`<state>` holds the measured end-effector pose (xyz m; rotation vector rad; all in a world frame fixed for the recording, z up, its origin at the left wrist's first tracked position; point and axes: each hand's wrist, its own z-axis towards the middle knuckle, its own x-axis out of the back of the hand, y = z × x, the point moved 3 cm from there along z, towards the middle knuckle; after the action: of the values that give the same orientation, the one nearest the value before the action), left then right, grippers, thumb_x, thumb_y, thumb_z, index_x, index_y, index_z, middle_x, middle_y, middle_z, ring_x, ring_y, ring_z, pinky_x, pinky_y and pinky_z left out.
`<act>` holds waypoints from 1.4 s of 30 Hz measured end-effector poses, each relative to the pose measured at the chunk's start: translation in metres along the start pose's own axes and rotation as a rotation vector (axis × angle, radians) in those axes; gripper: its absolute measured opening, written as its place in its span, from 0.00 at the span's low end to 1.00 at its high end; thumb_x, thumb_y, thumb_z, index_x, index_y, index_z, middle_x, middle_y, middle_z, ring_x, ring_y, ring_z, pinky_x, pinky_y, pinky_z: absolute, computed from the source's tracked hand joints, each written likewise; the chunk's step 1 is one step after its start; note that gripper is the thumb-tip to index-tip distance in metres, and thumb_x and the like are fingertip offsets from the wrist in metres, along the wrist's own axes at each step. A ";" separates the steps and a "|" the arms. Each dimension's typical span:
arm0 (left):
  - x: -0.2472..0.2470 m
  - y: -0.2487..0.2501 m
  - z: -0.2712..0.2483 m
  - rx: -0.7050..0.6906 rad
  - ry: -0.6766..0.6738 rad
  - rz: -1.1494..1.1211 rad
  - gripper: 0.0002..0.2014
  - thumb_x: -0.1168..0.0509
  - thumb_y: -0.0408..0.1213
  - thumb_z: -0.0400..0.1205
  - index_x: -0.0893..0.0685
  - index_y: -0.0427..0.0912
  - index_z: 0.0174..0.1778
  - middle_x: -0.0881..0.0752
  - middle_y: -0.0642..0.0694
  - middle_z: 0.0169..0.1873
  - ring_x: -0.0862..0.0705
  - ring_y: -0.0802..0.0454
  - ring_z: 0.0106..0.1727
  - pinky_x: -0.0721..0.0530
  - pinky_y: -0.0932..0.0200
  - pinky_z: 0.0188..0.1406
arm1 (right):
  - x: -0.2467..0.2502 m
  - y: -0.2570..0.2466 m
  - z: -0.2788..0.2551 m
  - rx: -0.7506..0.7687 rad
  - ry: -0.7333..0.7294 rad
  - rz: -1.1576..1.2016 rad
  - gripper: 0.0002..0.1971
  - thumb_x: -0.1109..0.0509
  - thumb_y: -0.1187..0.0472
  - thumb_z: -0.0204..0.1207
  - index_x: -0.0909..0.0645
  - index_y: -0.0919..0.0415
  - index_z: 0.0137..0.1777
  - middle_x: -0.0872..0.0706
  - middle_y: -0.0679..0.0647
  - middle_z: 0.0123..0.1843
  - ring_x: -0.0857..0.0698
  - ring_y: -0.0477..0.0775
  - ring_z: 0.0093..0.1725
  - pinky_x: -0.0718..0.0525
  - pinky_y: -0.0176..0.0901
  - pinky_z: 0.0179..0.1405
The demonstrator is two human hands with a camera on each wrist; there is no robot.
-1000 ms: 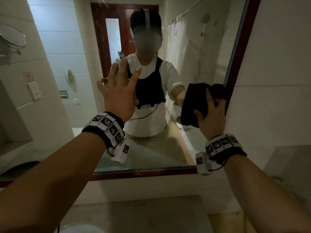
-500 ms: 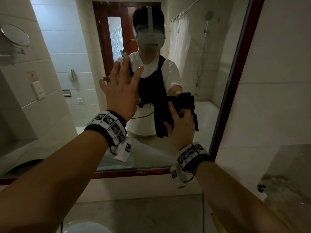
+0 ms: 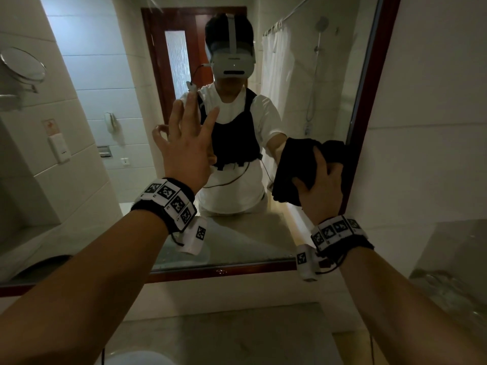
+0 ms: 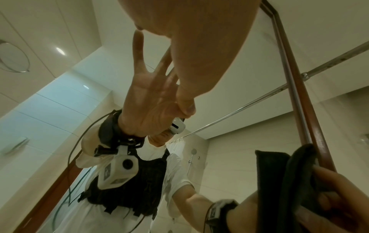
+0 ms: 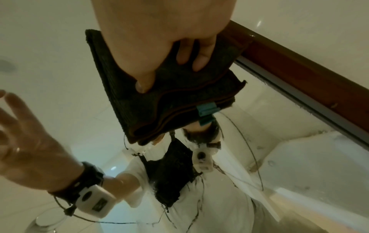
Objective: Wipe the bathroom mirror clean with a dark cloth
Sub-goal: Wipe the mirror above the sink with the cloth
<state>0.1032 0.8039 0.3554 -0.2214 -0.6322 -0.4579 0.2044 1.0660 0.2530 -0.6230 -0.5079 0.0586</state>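
— Head view first: where is the dark cloth (image 3: pixel 297 169)?

— At the right of the frame, about mid-height, pressed to the mirror (image 3: pixel 126 75) right beside the red-brown frame (image 3: pixel 374 75). The right hand (image 3: pixel 322 192) has it, thumb and fingers curled around the folded wad (in the right wrist view the thumb and two fingers (image 5: pixel 199 52) dig into the folds, a small teal tag hanging at the lower edge).

— And the other hand?

— The left hand (image 3: pixel 184 151) is raised at the centre of the frame, fingers spread and straight, holding nothing. Whether its fingertips actually touch the glass I cannot tell from here.

— So which way does the wipe have to go?

— I'd judge leftward. The cloth sits hard against the right edge, one corner lapping over the wooden frame, so nearly all the glass lies to the left of the grip and above it. The fold's long side runs roughly up and down in the head view, which would sweep a broad band if dragged sideways.

— Anything in its path?

— The left hand, standing between the cloth and the left half of the mirror. The right hand is the one on the job; the left would need to lift clear.
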 end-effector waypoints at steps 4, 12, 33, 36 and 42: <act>-0.001 0.003 -0.014 0.026 0.048 -0.054 0.45 0.25 0.43 0.72 0.41 0.61 0.83 0.51 0.43 0.86 0.51 0.37 0.85 0.40 0.22 0.72 | -0.002 -0.002 -0.004 0.012 0.013 -0.004 0.41 0.25 0.51 0.74 0.42 0.44 0.85 0.31 0.66 0.68 0.25 0.68 0.64 0.16 0.59 0.56; -0.055 0.018 -0.099 0.234 -0.064 -0.198 0.47 0.21 0.45 0.70 0.39 0.65 0.82 0.51 0.43 0.85 0.50 0.38 0.85 0.35 0.24 0.69 | -0.004 0.002 -0.008 0.052 0.014 -0.047 0.38 0.29 0.51 0.78 0.43 0.45 0.86 0.30 0.66 0.64 0.25 0.66 0.59 0.22 0.50 0.56; -0.079 0.019 -0.102 0.249 -0.065 -0.160 0.54 0.22 0.41 0.68 0.48 0.66 0.84 0.57 0.43 0.86 0.56 0.40 0.86 0.39 0.30 0.71 | -0.032 0.052 -0.051 -0.054 0.048 0.069 0.39 0.26 0.54 0.75 0.41 0.44 0.83 0.31 0.64 0.69 0.24 0.64 0.65 0.19 0.49 0.50; -0.080 0.020 -0.102 0.245 -0.061 -0.138 0.54 0.22 0.42 0.68 0.48 0.65 0.84 0.57 0.41 0.86 0.56 0.39 0.86 0.38 0.30 0.71 | -0.042 0.042 -0.054 -0.042 0.032 0.040 0.40 0.27 0.55 0.76 0.43 0.44 0.84 0.33 0.63 0.68 0.24 0.63 0.63 0.15 0.57 0.56; -0.080 0.019 -0.103 0.223 -0.068 -0.144 0.52 0.24 0.41 0.70 0.49 0.64 0.85 0.57 0.41 0.86 0.56 0.38 0.86 0.38 0.28 0.70 | -0.093 -0.031 -0.093 0.242 -0.164 -0.170 0.38 0.26 0.51 0.75 0.39 0.41 0.83 0.27 0.62 0.62 0.23 0.65 0.55 0.19 0.59 0.56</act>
<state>0.1084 0.8132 0.2240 0.0202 -0.7627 -0.5154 0.1633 0.9717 0.1655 -0.3383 -0.6992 0.0098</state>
